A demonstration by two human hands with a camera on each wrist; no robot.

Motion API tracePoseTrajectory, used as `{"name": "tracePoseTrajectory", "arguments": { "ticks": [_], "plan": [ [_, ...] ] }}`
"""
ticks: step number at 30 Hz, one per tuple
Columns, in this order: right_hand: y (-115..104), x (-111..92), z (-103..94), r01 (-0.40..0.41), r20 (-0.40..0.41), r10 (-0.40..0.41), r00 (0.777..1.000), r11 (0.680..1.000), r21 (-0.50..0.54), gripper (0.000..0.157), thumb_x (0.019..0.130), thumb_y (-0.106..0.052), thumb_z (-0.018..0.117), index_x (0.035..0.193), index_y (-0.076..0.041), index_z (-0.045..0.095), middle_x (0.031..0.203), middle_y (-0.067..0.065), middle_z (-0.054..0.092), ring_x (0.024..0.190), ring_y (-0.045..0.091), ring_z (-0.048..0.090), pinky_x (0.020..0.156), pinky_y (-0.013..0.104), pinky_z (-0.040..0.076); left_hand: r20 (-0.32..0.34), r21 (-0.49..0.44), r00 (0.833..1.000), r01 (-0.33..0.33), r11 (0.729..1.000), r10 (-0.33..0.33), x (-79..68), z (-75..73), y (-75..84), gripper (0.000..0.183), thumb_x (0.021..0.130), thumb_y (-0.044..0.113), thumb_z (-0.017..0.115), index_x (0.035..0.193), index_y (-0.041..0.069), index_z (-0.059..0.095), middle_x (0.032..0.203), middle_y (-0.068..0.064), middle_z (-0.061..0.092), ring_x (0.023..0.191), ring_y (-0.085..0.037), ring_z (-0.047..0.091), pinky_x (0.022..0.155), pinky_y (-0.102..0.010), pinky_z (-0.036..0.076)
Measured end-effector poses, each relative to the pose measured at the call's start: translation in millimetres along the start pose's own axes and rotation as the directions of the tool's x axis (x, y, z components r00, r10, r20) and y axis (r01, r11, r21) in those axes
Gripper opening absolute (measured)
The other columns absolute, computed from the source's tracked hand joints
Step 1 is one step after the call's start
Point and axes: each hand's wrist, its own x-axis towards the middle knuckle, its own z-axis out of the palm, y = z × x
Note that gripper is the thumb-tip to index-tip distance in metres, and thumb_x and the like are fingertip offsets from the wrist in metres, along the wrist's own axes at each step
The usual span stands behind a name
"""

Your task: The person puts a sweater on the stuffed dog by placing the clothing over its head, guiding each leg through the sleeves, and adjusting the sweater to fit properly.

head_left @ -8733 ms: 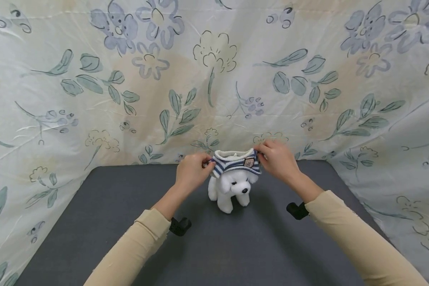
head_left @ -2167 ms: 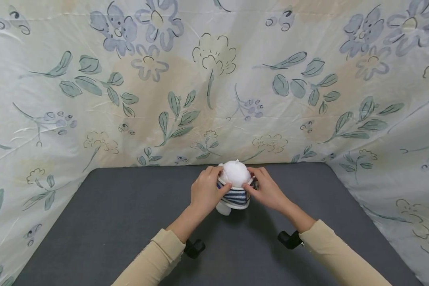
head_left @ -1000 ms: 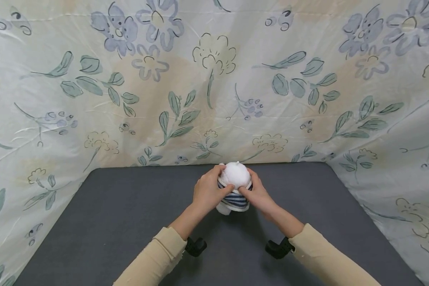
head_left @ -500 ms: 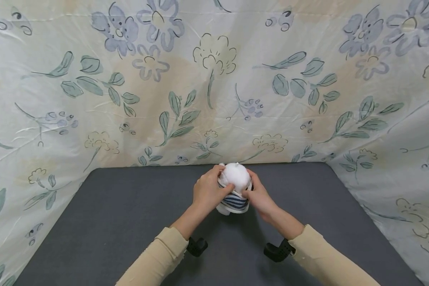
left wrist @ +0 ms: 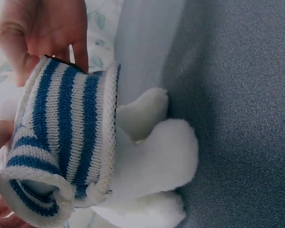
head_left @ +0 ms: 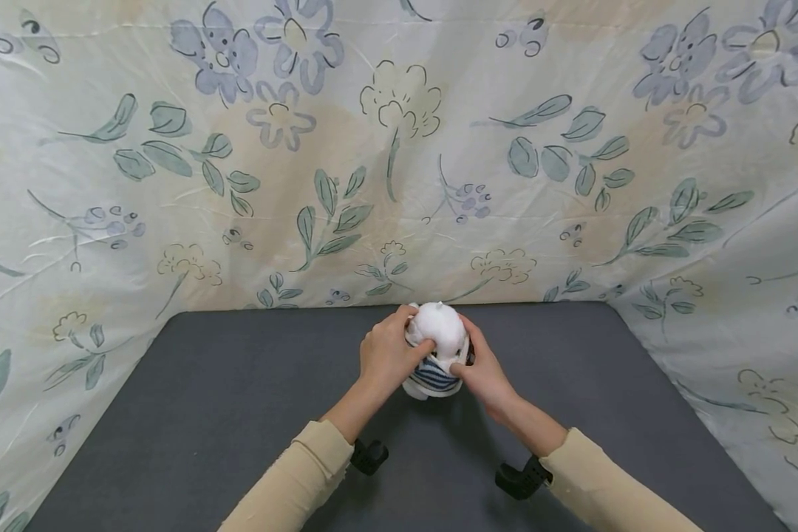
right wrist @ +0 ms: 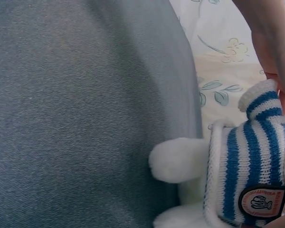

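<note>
A white plush dog (head_left: 439,322) stands on the table, its rounded head poking out of a blue-and-white striped knitted sweater (head_left: 435,378). My left hand (head_left: 386,356) grips the sweater's neckline at the left of the head, thumb in front. On the right side, my right hand (head_left: 490,375) pinches the same neckline, its thumb lower down. The left wrist view shows a short sleeve (left wrist: 26,164) with an open cuff and no paw through it; bare white legs (left wrist: 168,156) extend below the hem. A badge (right wrist: 264,202) appears in the right wrist view. The dog's face is mostly hidden.
The dark grey table (head_left: 239,414) reaches back to a hanging floral cloth (head_left: 399,185). Black wrist-worn devices (head_left: 370,458) sit below both beige cuffs, close above the table.
Earlier the sweater was stretched above the dog's head; now it surrounds the body with the head through. Over the last second my right thumb slid down and the collar shifted lower.
</note>
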Motion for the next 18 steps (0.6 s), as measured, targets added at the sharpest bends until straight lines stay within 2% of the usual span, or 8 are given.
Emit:
{"name": "tracePoseTrajectory", "arguments": {
  "ticks": [9, 18],
  "plan": [
    [8.6, -3.6, 1.6, 0.039, 0.014, -0.040, 0.999, 0.999, 0.029, 0.082, 0.082, 0.009, 0.046, 0.147, -0.027, 0.012, 0.151, 0.008, 0.012, 0.128, 0.033, 0.030, 0.088, 0.041, 0.035, -0.023, 0.009, 1.000, -0.013, 1.000, 0.014, 0.1, 0.2, -0.1, 0.046, 0.072, 0.037, 0.075, 0.112, 0.019, 0.061, 0.092, 0.000, 0.068, 0.069, -0.018, 0.064, 0.054, -0.032, 0.048],
    [18.7, -5.4, -0.6, 0.099, 0.051, -0.101, 0.994, 0.994, 0.037, 0.082, 0.086, 0.007, 0.045, 0.147, -0.033, 0.007, 0.153, 0.003, 0.005, 0.134, 0.033, 0.024, 0.090, 0.041, 0.036, -0.039, 0.007, 0.999, -0.029, 1.000, 0.029, 0.9, 2.2, -1.8, 0.046, 0.071, 0.037, 0.076, 0.111, 0.019, 0.062, 0.090, 0.000, 0.069, 0.068, -0.017, 0.064, 0.054, -0.032, 0.048]
  ]
}}
